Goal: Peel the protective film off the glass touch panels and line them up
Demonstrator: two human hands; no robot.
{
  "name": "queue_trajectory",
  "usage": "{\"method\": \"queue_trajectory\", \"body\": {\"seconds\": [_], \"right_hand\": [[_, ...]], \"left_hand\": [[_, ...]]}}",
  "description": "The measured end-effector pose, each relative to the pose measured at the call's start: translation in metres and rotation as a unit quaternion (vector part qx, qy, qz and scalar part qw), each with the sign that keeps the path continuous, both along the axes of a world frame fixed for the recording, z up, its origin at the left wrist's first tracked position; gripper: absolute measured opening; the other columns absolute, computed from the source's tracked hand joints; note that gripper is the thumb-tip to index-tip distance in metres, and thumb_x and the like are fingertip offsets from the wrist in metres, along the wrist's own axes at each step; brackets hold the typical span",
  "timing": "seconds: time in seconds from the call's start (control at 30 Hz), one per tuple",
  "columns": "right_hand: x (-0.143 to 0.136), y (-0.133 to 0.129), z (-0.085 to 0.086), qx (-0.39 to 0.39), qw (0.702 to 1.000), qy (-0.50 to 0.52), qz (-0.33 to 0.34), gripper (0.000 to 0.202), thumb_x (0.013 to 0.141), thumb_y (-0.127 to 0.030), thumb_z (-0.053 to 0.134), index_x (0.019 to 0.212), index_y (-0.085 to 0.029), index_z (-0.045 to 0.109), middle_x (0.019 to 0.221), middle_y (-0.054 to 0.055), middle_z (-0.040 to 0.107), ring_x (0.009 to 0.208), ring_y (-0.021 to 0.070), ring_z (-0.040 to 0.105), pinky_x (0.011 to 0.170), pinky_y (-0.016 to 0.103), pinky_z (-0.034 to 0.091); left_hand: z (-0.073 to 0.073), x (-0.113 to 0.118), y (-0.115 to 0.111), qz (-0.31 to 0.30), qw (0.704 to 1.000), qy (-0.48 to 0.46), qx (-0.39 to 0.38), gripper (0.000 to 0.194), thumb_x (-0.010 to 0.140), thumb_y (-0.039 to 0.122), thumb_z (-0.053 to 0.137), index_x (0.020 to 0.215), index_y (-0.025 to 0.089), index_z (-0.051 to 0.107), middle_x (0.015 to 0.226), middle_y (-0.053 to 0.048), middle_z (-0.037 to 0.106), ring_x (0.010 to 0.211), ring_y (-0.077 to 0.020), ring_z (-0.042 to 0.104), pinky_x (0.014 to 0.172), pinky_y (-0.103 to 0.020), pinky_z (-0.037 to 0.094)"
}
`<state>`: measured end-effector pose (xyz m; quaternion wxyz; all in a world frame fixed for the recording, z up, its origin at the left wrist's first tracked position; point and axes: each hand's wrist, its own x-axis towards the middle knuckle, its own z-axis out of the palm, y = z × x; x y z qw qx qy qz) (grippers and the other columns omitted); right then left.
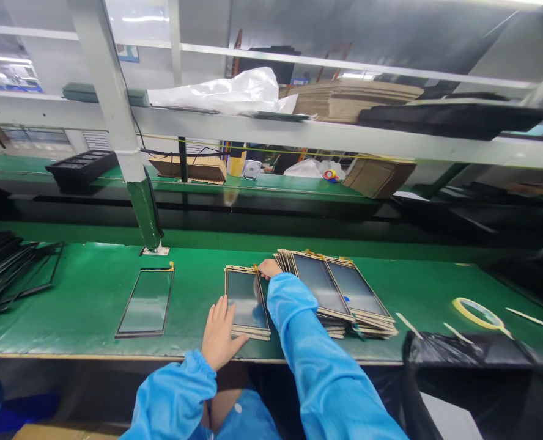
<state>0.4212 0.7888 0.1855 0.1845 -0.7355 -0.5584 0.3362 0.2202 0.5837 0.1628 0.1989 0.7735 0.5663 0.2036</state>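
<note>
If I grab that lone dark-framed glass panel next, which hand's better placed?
Probably your left hand: open, and nearer that panel. Your right hand is farther, at a corner of the small beige-edged panel stack.

The green surface (193, 305) held framed panel stacks (321, 287) at center. Tape (477, 313) lay at right.

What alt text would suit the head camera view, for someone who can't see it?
A left hand and right hand, in blue sleeves, at a small stack of flat glassy panels on a green bench; a single panel lies left, fuller piles and a tape roll right.
</note>
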Motion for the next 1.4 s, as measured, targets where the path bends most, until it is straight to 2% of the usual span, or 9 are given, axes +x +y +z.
{"method": "queue_trajectory", "body": {"seconds": [0.23, 0.5, 0.6, 0.67, 0.8, 0.9, 1.07, 1.2, 1.4], "right_hand": [[0.003, 0.000, 0.007, -0.128, 0.990, 0.060, 0.011, 0.023, 0.093, -0.033, 0.056, 0.101, -0.012, 0.059, 0.092, 0.004, 0.060, 0.075, 0.0128, 0.059, 0.066, 0.028, 0.053], [-0.016, -0.035, 0.033, -0.060, 0.968, 0.217, 0.109, 0.025, 0.092, -0.033, 0.058, 0.079, -0.012, 0.056, 0.067, -0.003, 0.054, 0.049, 0.0054, 0.044, 0.045, 0.017, 0.038], [-0.024, -0.070, 0.049, 0.004, 0.952, 0.275, 0.138, 0.034, 0.083, -0.041, 0.065, 0.069, -0.014, 0.052, 0.062, -0.002, 0.056, 0.045, 0.0055, 0.039, 0.041, 0.018, 0.030], [-0.030, -0.101, 0.057, 0.043, 0.937, 0.313, 0.147, 0.040, 0.076, -0.052, 0.067, 0.069, -0.015, 0.051, 0.063, 0.001, 0.060, 0.046, 0.0073, 0.041, 0.041, 0.020, 0.029], [-0.039, -0.158, 0.067, 0.111, 0.914, 0.373, 0.115, 0.049, 0.075, -0.066, 0.058, 0.084, -0.018, 0.054, 0.072, 0.004, 0.063, 0.058, 0.0129, 0.052, 0.047, 0.022, 0.036], [-0.032, -0.175, 0.077, 0.077, 0.883, 0.455, 0.083, 0.058, 0.077, -0.074, 0.047, 0.081, -0.017, 0.058, 0.074, 0.008, 0.063, 0.066, 0.0155, 0.057, 0.049, 0.023, 0.038], [-0.008, -0.170, 0.101, -0.076, 0.857, 0.486, 0.155, 0.064, 0.070, -0.077, 0.056, 0.068, -0.014, 0.058, 0.065, 0.010, 0.064, 0.060, 0.0164, 0.061, 0.042, 0.020, 0.033], [-0.006, -0.181, 0.112, -0.019, 0.893, 0.389, 0.224, 0.060, 0.076, -0.071, 0.056, 0.072, -0.011, 0.062, 0.071, 0.010, 0.067, 0.058, 0.0131, 0.060, 0.044, 0.019, 0.038], [-0.007, -0.203, 0.095, 0.021, 0.912, 0.345, 0.223, 0.058, 0.081, -0.071, 0.048, 0.068, -0.015, 0.057, 0.062, 0.005, 0.063, 0.050, 0.0120, 0.055, 0.049, 0.024, 0.046]], "left_hand": [[0.001, 0.001, 0.000, 0.015, 0.998, -0.054, -0.005, 0.069, 0.076, 0.037, 0.064, 0.137, 0.013, 0.042, 0.155, -0.015, 0.019, 0.144, -0.0285, 0.015, 0.117, -0.050, 0.013], [0.009, -0.001, 0.000, 0.037, 0.978, -0.199, -0.046, 0.081, 0.066, 0.028, 0.072, 0.139, 0.013, 0.039, 0.154, -0.016, 0.023, 0.144, -0.0280, 0.014, 0.118, -0.045, 0.007], [0.020, -0.007, 0.005, 0.102, 0.904, -0.408, -0.082, 0.099, 0.068, 0.039, 0.072, 0.147, 0.016, 0.017, 0.157, -0.015, 0.008, 0.145, -0.0268, 0.004, 0.118, -0.043, 0.005], [0.032, -0.013, 0.006, 0.118, 0.853, -0.495, -0.113, 0.092, 0.078, 0.052, 0.060, 0.148, 0.018, 0.011, 0.157, -0.017, 0.009, 0.145, -0.0278, 0.010, 0.116, -0.044, 0.016], [0.067, -0.025, -0.008, 0.028, 0.771, -0.584, -0.254, 0.067, 0.087, 0.058, 0.045, 0.137, 0.015, 0.039, 0.139, -0.023, 0.047, 0.125, -0.0333, 0.049, 0.095, -0.044, 0.045], [0.089, -0.036, -0.028, 0.001, 0.719, -0.607, -0.337, 0.056, 0.085, 0.052, 0.056, 0.126, 0.015, 0.050, 0.131, -0.021, 0.056, 0.113, -0.0316, 0.060, 0.085, -0.037, 0.050], [0.103, -0.058, -0.049, -0.021, 0.748, -0.536, -0.391, 0.048, 0.086, 0.049, 0.056, 0.120, 0.015, 0.054, 0.125, -0.019, 0.061, 0.105, -0.0285, 0.065, 0.079, -0.033, 0.052], [0.110, -0.066, -0.053, -0.021, 0.760, -0.505, -0.409, 0.043, 0.088, 0.047, 0.053, 0.120, 0.017, 0.052, 0.125, -0.017, 0.061, 0.106, -0.0267, 0.064, 0.080, -0.032, 0.052], [0.126, -0.069, -0.055, -0.027, 0.772, -0.470, -0.427, 0.044, 0.088, 0.048, 0.053, 0.120, 0.017, 0.051, 0.125, -0.018, 0.061, 0.104, -0.0256, 0.065, 0.079, -0.032, 0.052]]}}
